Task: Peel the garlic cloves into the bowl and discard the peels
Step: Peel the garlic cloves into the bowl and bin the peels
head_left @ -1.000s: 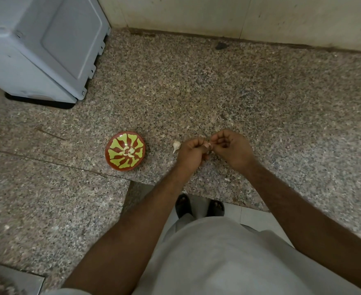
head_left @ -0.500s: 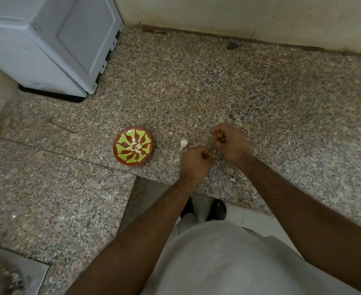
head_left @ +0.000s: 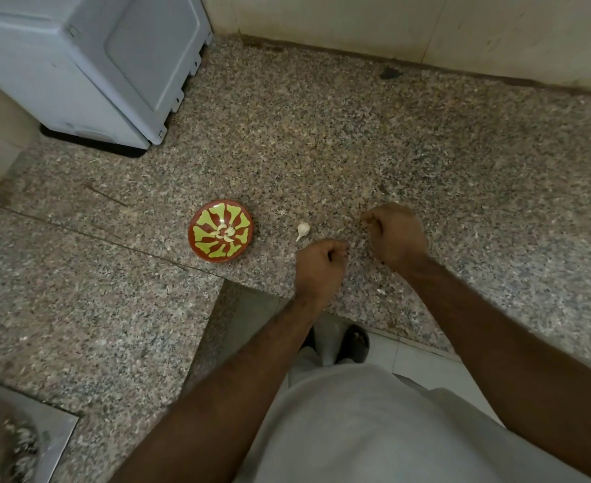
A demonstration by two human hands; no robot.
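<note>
A red bowl point(head_left: 200, 251) with a yellow-green pattern sits on the granite counter point(head_left: 322, 151), with several peeled garlic cloves point(head_left: 225, 233) at its centre. One unpeeled garlic clove point(head_left: 302, 230) lies on the counter to the bowl's right. My left hand point(head_left: 318, 266) is just below that clove, its fingers curled round a garlic clove of which only a pale sliver shows at the thumb. My right hand point(head_left: 393, 235) is a short gap to the right, its fingers pinched together on a small bit of peel that is mostly hidden.
A pale grey appliance point(head_left: 78, 64) stands at the back left against the tiled wall point(head_left: 391, 26). A steel sink point(head_left: 25, 444) with scraps shows at the bottom left. A small peel fragment point(head_left: 381, 291) lies near the counter's front edge point(head_left: 374, 327).
My hands were joined on a clove and have pulled apart, the left drawing back toward me and the right staying further out. The view has also shifted.
</note>
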